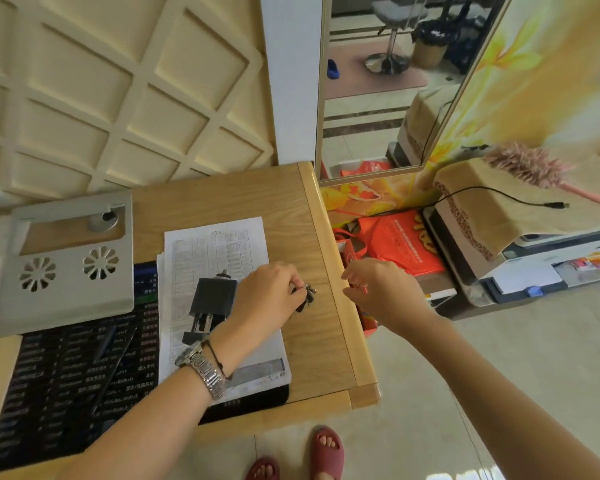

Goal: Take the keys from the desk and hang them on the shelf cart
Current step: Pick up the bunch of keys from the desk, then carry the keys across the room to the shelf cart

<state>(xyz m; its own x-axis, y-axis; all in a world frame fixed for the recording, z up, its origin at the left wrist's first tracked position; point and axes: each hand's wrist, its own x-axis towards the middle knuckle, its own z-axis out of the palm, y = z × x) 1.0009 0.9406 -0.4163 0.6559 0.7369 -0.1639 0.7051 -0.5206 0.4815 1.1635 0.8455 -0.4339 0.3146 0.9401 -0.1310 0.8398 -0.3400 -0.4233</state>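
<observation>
My desk [312,244] is pale oak with a wavy grain. The keys [307,296] are dark and silvery. The mat [66,375] is black with white print, the stand [66,268] grey with flower-shaped vents, the bag [400,242] orange-red, my sandals [327,452] dull red.

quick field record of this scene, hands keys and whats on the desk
left hand: pinching the keys, wristwatch on the wrist
right hand: empty, fingers loosely curled, past the desk's right edge
keys: small dark bunch, over the bare wood beside the papers
desk: light wood
papers: printed sheets, with a black device lying on them
laptop stand: grey, two fan cutouts, desk's left side
shelf cart: not in view
</observation>
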